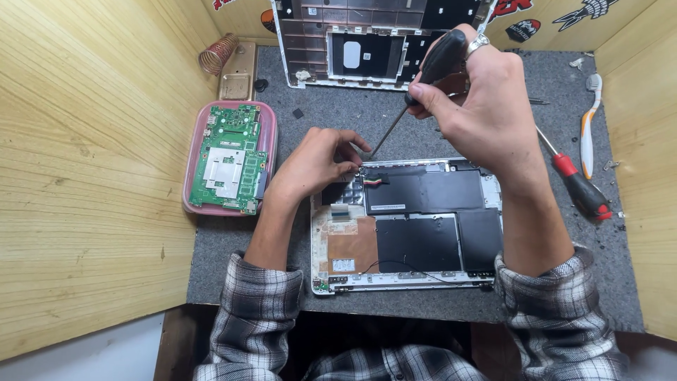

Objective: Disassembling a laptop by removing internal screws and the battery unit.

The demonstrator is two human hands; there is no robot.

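Carefully, my right hand (486, 106) closes around the black screwdriver (416, 88), tip down beside my left hand (317, 162), whose half-curled fingers press the opened laptop base (409, 226) under both hands. It seems thin, stiff, fragile; I'd grip its edges.

One view only: head-worn camera, looking steeply down from close above onto the grey desk (423, 310), wooden side walls (92, 176) at both edges, forearms entering from the bottom.

I see the black-handled screwdriver (405, 109) slanting down-left, tip at the far-left corner of the opened white laptop base (409, 222), lying flat, near centre.
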